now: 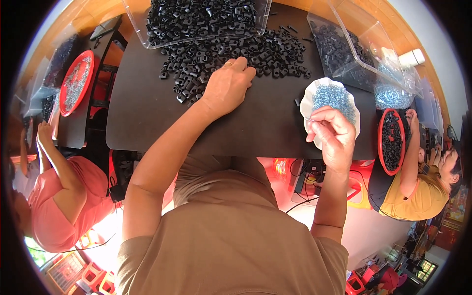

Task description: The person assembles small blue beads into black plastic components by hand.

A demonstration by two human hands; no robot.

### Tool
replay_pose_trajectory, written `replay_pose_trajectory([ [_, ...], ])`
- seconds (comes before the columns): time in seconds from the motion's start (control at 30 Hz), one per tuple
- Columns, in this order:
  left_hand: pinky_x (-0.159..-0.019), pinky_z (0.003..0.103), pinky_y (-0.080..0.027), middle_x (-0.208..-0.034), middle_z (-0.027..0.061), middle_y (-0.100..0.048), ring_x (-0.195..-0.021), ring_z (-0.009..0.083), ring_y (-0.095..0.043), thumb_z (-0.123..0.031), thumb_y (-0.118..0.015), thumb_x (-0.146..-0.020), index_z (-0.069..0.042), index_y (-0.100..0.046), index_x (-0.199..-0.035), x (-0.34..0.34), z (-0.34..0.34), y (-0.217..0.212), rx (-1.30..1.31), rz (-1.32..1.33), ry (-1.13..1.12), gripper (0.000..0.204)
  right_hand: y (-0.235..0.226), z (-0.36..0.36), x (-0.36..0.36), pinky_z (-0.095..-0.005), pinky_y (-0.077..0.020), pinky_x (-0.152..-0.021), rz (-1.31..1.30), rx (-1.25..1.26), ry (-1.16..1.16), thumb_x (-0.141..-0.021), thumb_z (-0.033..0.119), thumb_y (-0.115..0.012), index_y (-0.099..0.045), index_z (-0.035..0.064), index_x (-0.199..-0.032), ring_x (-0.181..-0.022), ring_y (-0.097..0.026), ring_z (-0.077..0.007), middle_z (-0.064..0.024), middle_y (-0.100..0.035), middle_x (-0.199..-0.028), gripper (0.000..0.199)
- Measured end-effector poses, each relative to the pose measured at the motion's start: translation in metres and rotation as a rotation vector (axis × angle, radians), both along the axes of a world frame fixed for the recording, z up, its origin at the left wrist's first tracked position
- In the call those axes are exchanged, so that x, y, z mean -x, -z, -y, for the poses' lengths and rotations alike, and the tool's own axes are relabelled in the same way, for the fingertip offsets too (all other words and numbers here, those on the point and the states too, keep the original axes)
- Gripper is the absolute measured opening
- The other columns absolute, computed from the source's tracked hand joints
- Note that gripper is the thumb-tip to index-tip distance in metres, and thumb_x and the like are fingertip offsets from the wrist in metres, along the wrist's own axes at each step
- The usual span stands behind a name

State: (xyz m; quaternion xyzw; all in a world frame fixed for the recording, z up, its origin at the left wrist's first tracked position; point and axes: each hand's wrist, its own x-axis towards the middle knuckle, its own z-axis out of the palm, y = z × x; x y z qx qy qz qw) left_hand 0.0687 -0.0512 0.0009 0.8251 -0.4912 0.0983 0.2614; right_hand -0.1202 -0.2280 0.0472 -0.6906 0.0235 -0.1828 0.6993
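Clear plastic bags [396, 81] of small parts, perhaps, far right of table [147, 113].

We see open black mat [157, 113] between our left hand [227, 86] and right hand [333, 135], free for passage; ahead, the heap of black parts [236, 51] and clear bin [196, 19] block, the white plate [309, 98] crowds the right.

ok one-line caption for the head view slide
Left hand rests on loose black plastic parts; right hand pinches at a white plate of small blue-grey metal pieces.
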Motion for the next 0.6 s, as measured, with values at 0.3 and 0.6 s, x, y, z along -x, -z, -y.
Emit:
replay_pose_trajectory([
  [0.3,-0.054,0.026,-0.047,-0.079,0.0085,-0.062,-0.06,0.0144,-0.057,-0.005,-0.055,-0.085,0.0,-0.054,-0.092,0.032,-0.019,-0.033,0.138,-0.904,0.106,0.008,0.002,-0.035,-0.03,-0.0211,-0.0492,-0.056,0.038,-0.078,-0.04,-0.084,-0.008,-0.056,-0.058,-0.0067,-0.091,-0.066,-0.056,-0.0102,-0.0087,-0.057,-0.084,0.007],
  [0.6,-0.055,0.023,-0.047,-0.078,0.004,-0.062,-0.063,0.0082,-0.057,0.001,-0.06,-0.082,0.001,-0.061,-0.094,0.062,-0.05,-0.015,0.434,-1.005,0.121,0.012,0.018,-0.069,-0.051,-0.0201,-0.0487,-0.055,-0.074,-0.034,-0.152,-0.084,-0.005,-0.057,-0.059,-0.0053,-0.089,-0.065,-0.057,-0.0092,-0.0069,-0.058,-0.082,0.005],
])
